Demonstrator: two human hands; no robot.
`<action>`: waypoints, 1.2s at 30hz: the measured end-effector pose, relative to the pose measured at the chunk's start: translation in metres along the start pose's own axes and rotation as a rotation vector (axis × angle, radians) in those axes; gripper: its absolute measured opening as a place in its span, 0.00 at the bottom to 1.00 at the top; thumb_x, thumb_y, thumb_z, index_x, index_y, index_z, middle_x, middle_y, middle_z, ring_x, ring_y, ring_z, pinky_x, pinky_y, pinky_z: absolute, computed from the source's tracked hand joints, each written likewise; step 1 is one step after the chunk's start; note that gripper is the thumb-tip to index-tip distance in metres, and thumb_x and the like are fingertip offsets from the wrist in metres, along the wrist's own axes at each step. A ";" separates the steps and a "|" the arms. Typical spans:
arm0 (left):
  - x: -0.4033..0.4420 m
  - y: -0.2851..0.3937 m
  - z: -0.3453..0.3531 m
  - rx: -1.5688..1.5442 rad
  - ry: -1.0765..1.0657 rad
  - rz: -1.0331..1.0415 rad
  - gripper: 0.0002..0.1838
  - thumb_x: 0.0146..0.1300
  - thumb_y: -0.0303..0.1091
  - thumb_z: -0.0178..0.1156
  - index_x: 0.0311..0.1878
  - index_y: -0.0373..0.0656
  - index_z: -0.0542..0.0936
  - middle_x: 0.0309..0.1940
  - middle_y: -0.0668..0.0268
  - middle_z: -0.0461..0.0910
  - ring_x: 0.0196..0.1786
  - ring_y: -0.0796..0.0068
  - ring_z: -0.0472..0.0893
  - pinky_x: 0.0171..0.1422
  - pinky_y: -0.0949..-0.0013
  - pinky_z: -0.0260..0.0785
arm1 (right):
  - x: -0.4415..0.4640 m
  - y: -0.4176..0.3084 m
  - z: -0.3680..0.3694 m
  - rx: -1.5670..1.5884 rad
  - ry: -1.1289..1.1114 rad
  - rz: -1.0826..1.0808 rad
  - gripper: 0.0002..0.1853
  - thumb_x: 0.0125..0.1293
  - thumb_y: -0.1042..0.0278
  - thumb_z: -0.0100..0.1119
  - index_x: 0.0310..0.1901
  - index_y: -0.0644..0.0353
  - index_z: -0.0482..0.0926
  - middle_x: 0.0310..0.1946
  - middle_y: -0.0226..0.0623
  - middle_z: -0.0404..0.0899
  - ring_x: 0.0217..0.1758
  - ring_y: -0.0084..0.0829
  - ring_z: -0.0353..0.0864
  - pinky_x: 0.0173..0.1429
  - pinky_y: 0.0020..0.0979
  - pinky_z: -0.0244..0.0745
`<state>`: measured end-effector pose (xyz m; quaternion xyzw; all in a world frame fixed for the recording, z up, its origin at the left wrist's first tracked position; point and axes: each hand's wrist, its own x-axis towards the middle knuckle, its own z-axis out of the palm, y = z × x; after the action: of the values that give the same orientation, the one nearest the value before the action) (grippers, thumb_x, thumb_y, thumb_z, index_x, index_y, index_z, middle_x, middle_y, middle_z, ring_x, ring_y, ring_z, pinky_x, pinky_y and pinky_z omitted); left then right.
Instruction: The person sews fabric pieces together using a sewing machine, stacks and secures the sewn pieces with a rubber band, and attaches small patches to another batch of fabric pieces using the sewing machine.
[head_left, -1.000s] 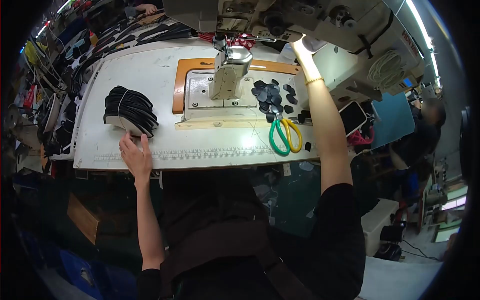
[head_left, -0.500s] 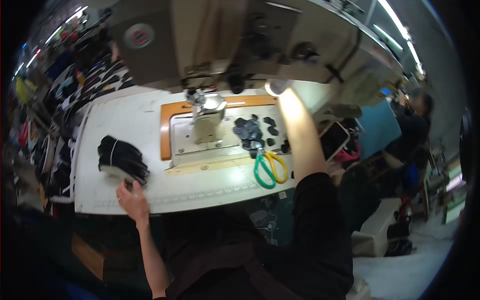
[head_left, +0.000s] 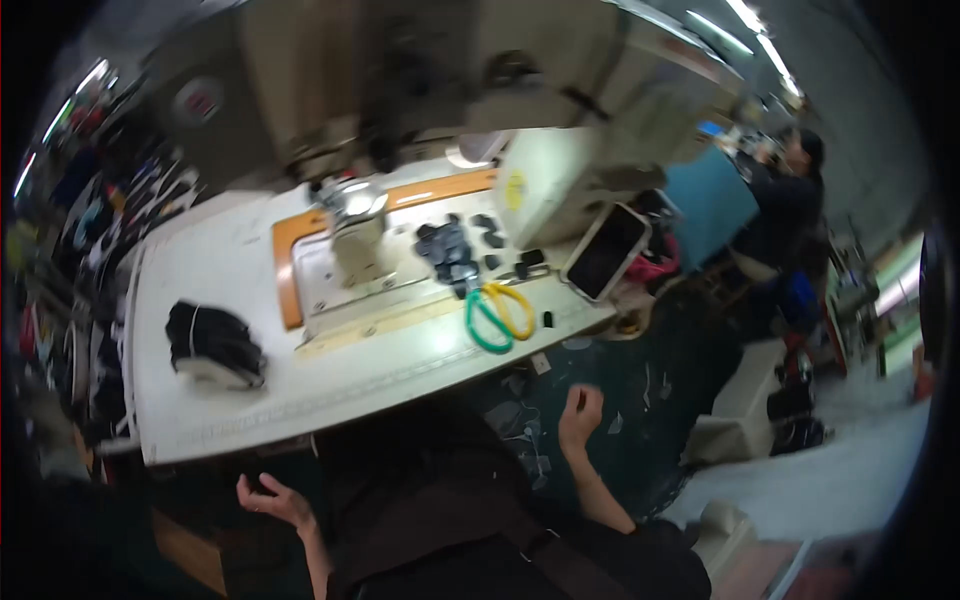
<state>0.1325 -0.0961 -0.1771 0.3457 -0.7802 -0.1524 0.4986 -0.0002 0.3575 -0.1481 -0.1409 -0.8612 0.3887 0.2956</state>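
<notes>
My left hand [head_left: 274, 501] is in the air below the table's front edge, thumb apart from its loosely bent fingers, with nothing in it. To the right, my right hand [head_left: 580, 420] is raised off the table over the floor, fingers curled loosely and no object visible in them. A bundle of black pieces [head_left: 212, 340], tied with a light band, lies on the table's left side, nearest my left hand. Scissors [head_left: 488, 325] with one green and one yellow handle rest on the table, blades against a pile of small dark pieces [head_left: 446, 250].
A sewing machine [head_left: 350, 230] stands over the white table [head_left: 200, 270]. A phone [head_left: 606, 250] lies at the table's right end beside a pink item [head_left: 655, 262]. Dark goods are heaped at left. Another person [head_left: 790, 190] works at the far right.
My right hand has come back from the machine to beyond the table's front edge. My left hand has drawn away from the black bundle. The view has turned right.
</notes>
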 end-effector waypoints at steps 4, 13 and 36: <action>-0.068 -0.051 0.023 0.315 -0.353 -0.609 0.23 0.70 0.42 0.45 0.61 0.35 0.65 0.58 0.51 0.66 0.56 0.54 0.68 0.63 0.62 0.60 | -0.055 0.018 0.039 -0.085 -0.349 0.065 0.12 0.67 0.64 0.51 0.30 0.62 0.75 0.28 0.35 0.73 0.28 0.31 0.69 0.37 0.30 0.67; -0.076 -0.091 0.183 -0.141 -0.172 -0.309 0.27 0.67 0.46 0.49 0.62 0.37 0.67 0.55 0.53 0.71 0.55 0.54 0.72 0.61 0.62 0.65 | 0.026 -0.004 0.051 0.059 -0.857 -0.031 0.12 0.66 0.63 0.52 0.32 0.64 0.77 0.29 0.37 0.77 0.29 0.29 0.72 0.37 0.27 0.68; 0.063 0.085 -0.061 -0.529 -0.952 -0.488 0.15 0.64 0.42 0.54 0.42 0.39 0.80 0.32 0.67 0.81 0.31 0.76 0.74 0.39 0.76 0.68 | -0.016 -0.339 0.153 0.542 -1.029 -0.836 0.47 0.46 0.47 0.74 0.60 0.70 0.65 0.57 0.52 0.68 0.59 0.46 0.69 0.64 0.39 0.64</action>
<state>0.1367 -0.0729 -0.0573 0.2726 -0.7514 -0.5900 0.1138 -0.0862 0.0370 0.0208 0.4804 -0.7466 0.4601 0.0007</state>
